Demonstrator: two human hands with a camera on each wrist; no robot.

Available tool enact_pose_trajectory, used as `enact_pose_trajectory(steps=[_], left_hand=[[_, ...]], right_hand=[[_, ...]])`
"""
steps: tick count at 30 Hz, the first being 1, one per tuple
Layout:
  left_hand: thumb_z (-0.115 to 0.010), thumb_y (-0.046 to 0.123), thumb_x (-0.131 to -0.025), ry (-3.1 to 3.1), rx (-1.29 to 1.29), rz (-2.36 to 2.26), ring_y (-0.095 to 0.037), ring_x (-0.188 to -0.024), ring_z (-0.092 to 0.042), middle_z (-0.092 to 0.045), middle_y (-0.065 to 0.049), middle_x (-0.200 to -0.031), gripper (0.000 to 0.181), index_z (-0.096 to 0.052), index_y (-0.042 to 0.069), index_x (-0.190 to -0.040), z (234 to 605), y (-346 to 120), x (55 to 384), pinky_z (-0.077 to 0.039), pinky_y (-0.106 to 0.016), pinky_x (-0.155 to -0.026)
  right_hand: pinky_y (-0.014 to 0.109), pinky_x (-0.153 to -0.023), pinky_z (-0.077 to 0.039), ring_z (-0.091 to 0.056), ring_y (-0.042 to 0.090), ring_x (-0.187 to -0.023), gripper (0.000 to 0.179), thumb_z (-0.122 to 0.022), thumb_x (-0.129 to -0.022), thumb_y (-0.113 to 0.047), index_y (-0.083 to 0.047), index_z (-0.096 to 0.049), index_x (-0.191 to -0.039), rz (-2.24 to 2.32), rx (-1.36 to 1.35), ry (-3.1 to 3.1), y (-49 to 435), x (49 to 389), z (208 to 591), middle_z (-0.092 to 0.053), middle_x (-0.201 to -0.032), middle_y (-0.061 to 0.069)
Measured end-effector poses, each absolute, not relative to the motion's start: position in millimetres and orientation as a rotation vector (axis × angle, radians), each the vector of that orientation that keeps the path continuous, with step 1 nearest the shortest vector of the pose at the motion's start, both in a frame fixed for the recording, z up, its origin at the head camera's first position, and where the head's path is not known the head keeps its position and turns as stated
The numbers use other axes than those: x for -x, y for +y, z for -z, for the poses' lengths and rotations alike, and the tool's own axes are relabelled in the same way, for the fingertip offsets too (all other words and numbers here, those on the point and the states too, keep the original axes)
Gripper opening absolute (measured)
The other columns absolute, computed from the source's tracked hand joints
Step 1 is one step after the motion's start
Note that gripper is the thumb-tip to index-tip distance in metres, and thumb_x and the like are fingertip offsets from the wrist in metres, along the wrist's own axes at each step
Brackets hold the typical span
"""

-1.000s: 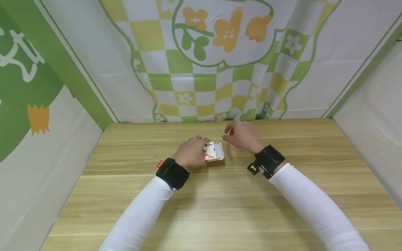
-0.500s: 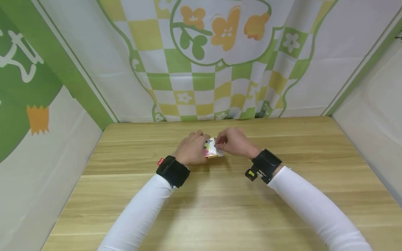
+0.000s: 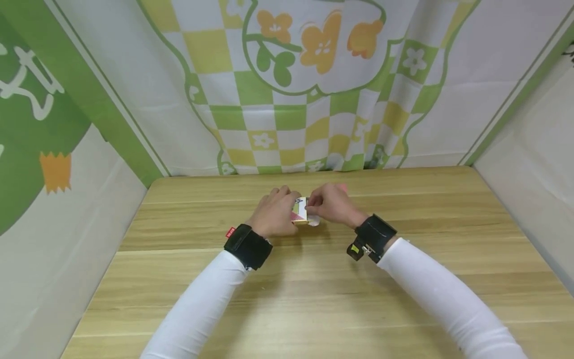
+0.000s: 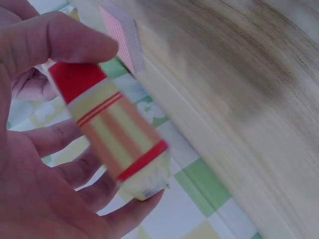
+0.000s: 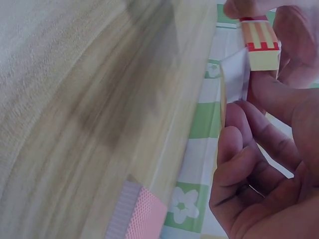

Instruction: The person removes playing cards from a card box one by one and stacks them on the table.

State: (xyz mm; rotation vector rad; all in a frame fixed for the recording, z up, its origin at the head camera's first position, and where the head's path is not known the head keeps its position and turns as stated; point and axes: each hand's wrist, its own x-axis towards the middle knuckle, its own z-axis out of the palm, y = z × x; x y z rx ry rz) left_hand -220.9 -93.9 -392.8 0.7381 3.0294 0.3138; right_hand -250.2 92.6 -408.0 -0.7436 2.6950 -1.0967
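Note:
My left hand grips a playing card box near the back of the table, thumb on one edge and fingers on the other. In the left wrist view the box shows a narrow side with red, cream and orange stripes. At the box's right end, the curled fingers and thumb of my right hand pinch the end. A white flap sticks out there in the right wrist view. A stack of pink-backed playing cards stands on the table beside my right hand, mostly hidden behind it in the head view.
The wooden table runs back to a curtain with green and yellow checks. Fabric walls stand on the left and right sides.
My right hand has moved left from the card stack to the box's open end, and its fingers now work at that end. The left hand keeps its hold on the box.

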Motion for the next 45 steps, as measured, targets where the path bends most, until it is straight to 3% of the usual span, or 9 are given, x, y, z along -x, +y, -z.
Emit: enact_pose_trajectory(steps=[10, 20, 30, 34, 39, 45], left_hand=[[-0.064, 0.025, -0.059, 3.074, -0.780, -0.262, -0.021, -0.091, -0.045, -0.048, -0.002, -0.101, 0.065, -0.052, 0.015, -0.123, 395, -95, 220, -0.036, -0.044, -0.086], [-0.065, 0.022, -0.058, 3.115, -0.767, -0.199, -0.023, -0.095, -0.048, -0.050, -0.003, -0.102, 0.065, -0.052, 0.011, -0.121, 397, -97, 222, -0.034, -0.046, -0.091], [-0.068, 0.017, -0.056, 3.154, -0.733, -0.207, -0.029, -0.102, -0.049, -0.053, -0.009, -0.111, 0.068, -0.052, 0.008, -0.121, 400, -100, 224, -0.032, -0.049, -0.093], [-0.069, 0.016, -0.056, 3.164, -0.739, -0.214, -0.030, -0.102, -0.049, -0.053, -0.009, -0.110, 0.067, -0.052, 0.008, -0.121, 400, -101, 225, -0.033, -0.050, -0.092], [-0.070, 0.019, -0.056, 3.187, -0.740, -0.215, -0.029, -0.101, -0.049, -0.053, -0.007, -0.108, 0.065, -0.053, 0.009, -0.118, 400, -100, 226, -0.033, -0.050, -0.090], [-0.071, 0.023, -0.058, 3.183, -0.741, -0.193, -0.028, -0.101, -0.048, -0.051, -0.006, -0.107, 0.065, -0.052, 0.011, -0.118, 400, -97, 226, -0.033, -0.050, -0.090]], right_hand=[[0.026, -0.059, -0.046, -0.058, 0.011, -0.064, 0.012, -0.070, -0.078, -0.024, -0.012, -0.065, -0.078, 1.114, 0.668, 2.743, 89, 249, 411, -0.062, -0.072, -0.004], [0.031, -0.064, -0.047, -0.063, 0.018, -0.074, 0.037, -0.075, -0.072, -0.020, -0.007, -0.054, -0.099, 1.337, 0.403, 2.588, 97, 250, 411, -0.065, -0.077, 0.003], [0.034, -0.067, -0.046, -0.059, 0.023, -0.080, 0.051, -0.075, -0.073, -0.024, -0.005, -0.048, -0.112, 1.343, 0.361, 2.511, 118, 251, 403, -0.062, -0.088, 0.010], [0.033, -0.071, -0.045, -0.057, 0.024, -0.087, 0.050, -0.076, -0.071, -0.028, -0.008, -0.051, -0.110, 1.188, 0.519, 2.605, 122, 253, 395, -0.060, -0.093, 0.006], [0.034, -0.082, -0.039, -0.050, 0.021, -0.099, 0.053, -0.078, -0.063, -0.041, -0.014, -0.057, -0.103, 0.783, 0.949, 2.828, 112, 257, 382, -0.056, -0.103, 0.001], [0.031, -0.074, -0.038, -0.047, 0.016, -0.087, 0.049, -0.077, -0.062, -0.045, -0.018, -0.058, -0.099, 0.476, 1.204, 2.819, 97, 257, 377, -0.056, -0.093, -0.001]])
